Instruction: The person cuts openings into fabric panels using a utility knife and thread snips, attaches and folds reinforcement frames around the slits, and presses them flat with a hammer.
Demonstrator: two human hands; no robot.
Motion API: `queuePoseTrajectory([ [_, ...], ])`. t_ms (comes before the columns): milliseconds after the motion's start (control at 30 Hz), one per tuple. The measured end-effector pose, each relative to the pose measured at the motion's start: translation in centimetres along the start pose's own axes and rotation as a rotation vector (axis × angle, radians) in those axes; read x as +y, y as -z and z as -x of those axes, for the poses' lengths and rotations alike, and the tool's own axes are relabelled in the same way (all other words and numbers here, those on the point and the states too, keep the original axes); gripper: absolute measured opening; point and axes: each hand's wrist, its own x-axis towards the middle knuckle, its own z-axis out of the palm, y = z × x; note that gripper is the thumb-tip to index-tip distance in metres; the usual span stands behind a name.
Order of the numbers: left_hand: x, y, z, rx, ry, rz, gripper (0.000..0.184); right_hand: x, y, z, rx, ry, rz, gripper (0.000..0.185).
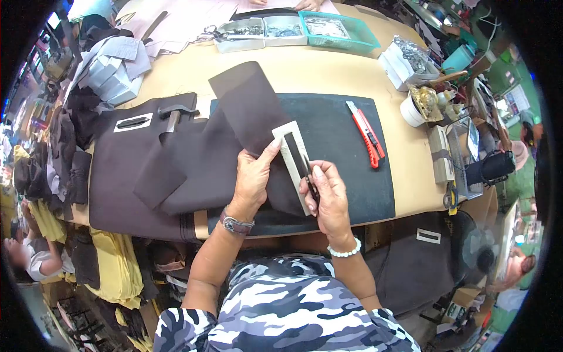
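My left hand (253,179) pinches a dark brown sheet of material (249,100) at a cream rectangular frame (283,134), thumb on the frame's upper left side. A long dark slot runs down the middle of this frame. At the slot's lower end, my right hand (329,193) grips a slim black piece (315,190) between thumb and fingers; its exact kind is partly hidden by them. The sheet is folded over and spreads left across a dark cutting mat (346,199). To the right on that mat lies a red utility knife (368,138).
A hammer (174,116) rests on more brown material (117,170) bearing another cream frame (132,122). Trays of small parts (343,32) stand at the back, near another person's hands. A white tub (413,111) and scissors (450,196) are at the right edge.
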Motion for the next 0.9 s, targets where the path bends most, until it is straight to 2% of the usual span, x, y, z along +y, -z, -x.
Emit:
queuePoseTrajectory([
  [300, 1.3, -0.1, 1.0, -0.065, 0.079, 0.062, 0.018, -0.2, 0.4, -1.0, 0.023, -0.078, 0.146, 0.022],
  [500, 1.0, 0.2, 1.4, -0.039, 0.009, 0.003, 0.019, -0.1, -0.2, -1.4, 0.029, -0.06, 0.145, 0.021],
  [667, 0.9, 0.8, 1.4, -0.026, 0.03, 0.011, 0.018, -0.1, -0.5, -1.3, 0.005, -0.101, 0.189, 0.021],
  [900, 0.5, 0.8, 1.7, -0.027, -0.006, 0.019, 0.018, 0.3, -0.9, -1.2, 0.04, -0.052, 0.147, 0.019],
])
